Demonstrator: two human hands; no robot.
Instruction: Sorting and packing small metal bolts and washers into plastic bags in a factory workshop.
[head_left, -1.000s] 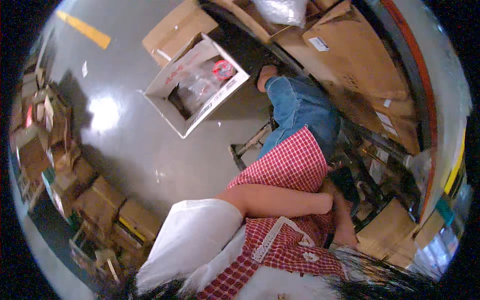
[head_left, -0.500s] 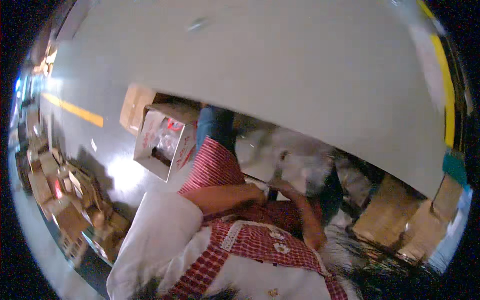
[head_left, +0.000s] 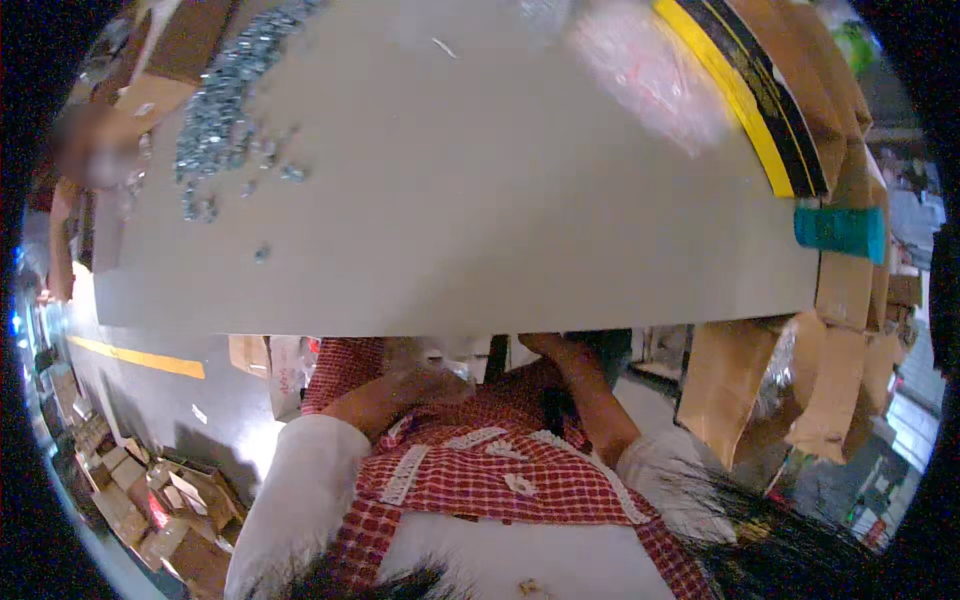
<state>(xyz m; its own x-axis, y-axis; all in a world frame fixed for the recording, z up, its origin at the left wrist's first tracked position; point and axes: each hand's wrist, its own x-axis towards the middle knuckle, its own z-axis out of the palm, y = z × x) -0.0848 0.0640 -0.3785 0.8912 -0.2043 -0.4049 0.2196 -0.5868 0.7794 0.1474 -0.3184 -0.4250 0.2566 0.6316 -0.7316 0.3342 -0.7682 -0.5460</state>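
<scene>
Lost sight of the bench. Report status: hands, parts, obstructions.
Left hand and right hand low under the table edge, grip hidden. Small metal parts heaped far left on the table. Plastic bag far right.

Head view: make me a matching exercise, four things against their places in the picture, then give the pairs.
Things:
1. pile of small metal parts
2. teal roll
3. cardboard boxes on the floor
4. clear plastic bag

Places:
A. lower left, beside the grey floor
B. right end of the grey table
C. upper left of the table top
D. top of the table, by the yellow and black strip

Pairs: 1-C, 2-B, 3-A, 4-D
</scene>
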